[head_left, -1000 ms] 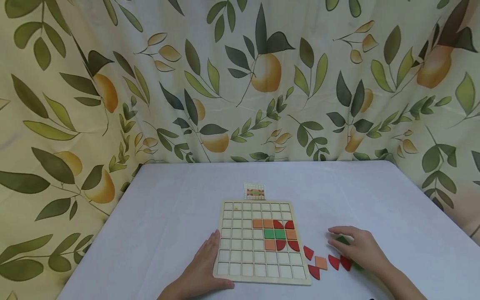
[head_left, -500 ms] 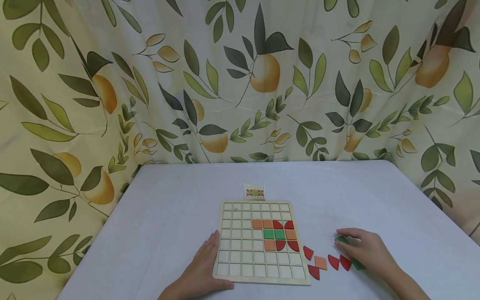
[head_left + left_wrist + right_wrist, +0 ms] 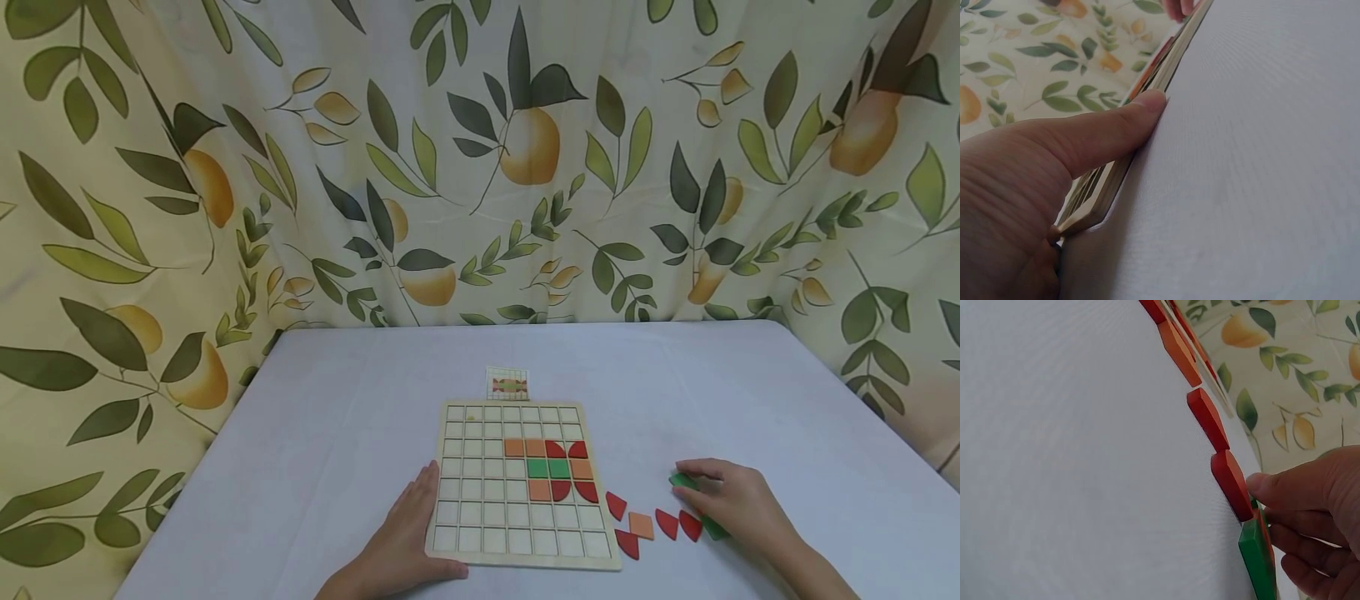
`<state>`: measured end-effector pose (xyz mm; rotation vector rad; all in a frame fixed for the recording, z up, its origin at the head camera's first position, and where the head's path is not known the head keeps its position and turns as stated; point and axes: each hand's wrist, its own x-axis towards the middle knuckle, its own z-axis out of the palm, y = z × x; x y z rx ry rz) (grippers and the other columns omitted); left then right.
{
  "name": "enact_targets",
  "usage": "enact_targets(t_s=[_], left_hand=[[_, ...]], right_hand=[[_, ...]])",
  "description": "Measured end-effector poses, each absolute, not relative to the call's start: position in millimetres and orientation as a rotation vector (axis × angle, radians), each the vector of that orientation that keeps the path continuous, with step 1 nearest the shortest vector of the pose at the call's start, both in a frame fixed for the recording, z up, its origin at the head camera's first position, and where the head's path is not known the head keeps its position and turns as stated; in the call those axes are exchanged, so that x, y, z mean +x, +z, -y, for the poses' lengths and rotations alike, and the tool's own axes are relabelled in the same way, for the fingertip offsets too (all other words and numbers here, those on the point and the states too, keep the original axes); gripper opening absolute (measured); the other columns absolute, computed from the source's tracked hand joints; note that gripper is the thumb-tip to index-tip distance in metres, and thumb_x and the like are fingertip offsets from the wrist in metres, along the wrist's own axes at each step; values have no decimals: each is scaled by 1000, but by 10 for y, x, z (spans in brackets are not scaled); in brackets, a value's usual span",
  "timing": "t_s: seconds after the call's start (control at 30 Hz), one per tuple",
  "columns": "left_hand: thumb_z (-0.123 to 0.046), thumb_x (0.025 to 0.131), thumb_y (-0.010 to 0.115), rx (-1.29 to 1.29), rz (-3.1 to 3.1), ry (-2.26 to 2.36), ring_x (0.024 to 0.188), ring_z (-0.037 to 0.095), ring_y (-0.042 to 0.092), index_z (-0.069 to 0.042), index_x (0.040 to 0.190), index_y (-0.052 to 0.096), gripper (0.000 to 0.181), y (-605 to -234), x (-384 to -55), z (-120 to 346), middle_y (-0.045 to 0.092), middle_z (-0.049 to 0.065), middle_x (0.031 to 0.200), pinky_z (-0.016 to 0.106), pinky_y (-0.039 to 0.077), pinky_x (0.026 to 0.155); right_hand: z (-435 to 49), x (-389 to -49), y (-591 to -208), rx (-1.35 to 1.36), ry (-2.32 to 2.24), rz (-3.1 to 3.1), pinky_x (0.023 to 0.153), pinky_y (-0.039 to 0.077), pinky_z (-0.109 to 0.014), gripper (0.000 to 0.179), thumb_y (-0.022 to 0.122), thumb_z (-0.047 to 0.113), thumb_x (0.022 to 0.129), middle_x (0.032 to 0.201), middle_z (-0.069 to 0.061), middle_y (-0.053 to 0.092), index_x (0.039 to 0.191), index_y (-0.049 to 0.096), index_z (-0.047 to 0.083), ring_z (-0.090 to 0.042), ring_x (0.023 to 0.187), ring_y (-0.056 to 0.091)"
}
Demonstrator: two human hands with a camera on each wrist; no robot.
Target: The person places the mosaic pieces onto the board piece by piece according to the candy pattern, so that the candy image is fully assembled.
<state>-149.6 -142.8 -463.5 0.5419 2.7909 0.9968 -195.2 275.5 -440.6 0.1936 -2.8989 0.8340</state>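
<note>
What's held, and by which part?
Left hand: pale wooden grid board, by its near-left corner. Right hand: at the farther flat green piece; grip can't be told.

Beyond the far edge of the white-clothed table [image 3: 375, 367], a pale curtain [image 3: 467, 237] in a fruit-and-leaf print (lightly creased), hanging round past both far corners, softly lit.

card [image 3: 507, 385] just past the board [image 3: 517, 517]: finer print's too tiny to read | green pieces [image 3: 714, 529] right of the board: partly behind the right hand [image 3: 731, 497], can't tell if one's gripped | forearms [image 3: 813, 567]: chopped by head view's bottom edge
</note>
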Motion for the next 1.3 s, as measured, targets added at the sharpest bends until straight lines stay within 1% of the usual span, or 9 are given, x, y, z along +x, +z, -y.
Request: enact_targets(t_s=[0.17,0.3,0.57,0.8,0.97,1.07,1.3], left_hand=[[-67,61,70,546,-2790,997,138,27,5,1,146,4,127,-4627,-1497,1427,6,15,152,49,9,108],[-67,61,70,538,-2790,996,138,27,5,1,146,4,128,-4625,-1499,1429,6,16,152,49,10,108],[-68,59,70,518,-2786,997,138,26,5,2,146,4,129,-4613,-1504,1419,6,16,152,48,9,109],[-68,58,70,509,-2788,996,138,27,6,2,146,5,129,-4620,-1510,1410,7,16,152,49,9,108],[-68,59,70,512,-2783,1004,138,27,6,2,146,5,129,-4618,-1497,1408,7,16,152,49,9,108],[-67,59,70,516,-2784,1013,138,27,6,2,146,5,129,-4616,-1490,1415,7,16,152,50,9,108],[-68,58,70,511,-2777,1033,138,28,6,2,146,4,130,-4610,-1496,1414,7,16,152,51,9,108]], right_hand=[[-2737,-1971,-4419,193,856,2896,76,51,-47,35,79,19,72,96,-16,67,99,69,-1,-38,96,58],[-2713,-2007,-4419,204,903,2902,78,50,-49,35,78,18,73,97,-16,67,101,69,-1,-38,97,58],[-2678,-2040,-4425,233,896,2898,80,48,-50,31,77,15,73,97,-13,68,100,70,1,-37,98,58],[-2610,-2115,-4438,305,903,2900,79,50,-46,31,77,11,74,100,-13,67,102,69,1,-36,101,58],[-2588,-2130,-4438,314,917,2919,79,50,-45,32,76,9,74,102,-14,66,104,69,0,-38,103,56],[-2609,-2133,-4437,340,921,2923,79,50,-46,33,75,10,75,104,-14,66,106,68,1,-38,105,55],[-2744,-2095,-4402,313,959,2944,82,47,-51,36,76,17,76,106,-13,65,108,68,4,-36,105,55]])
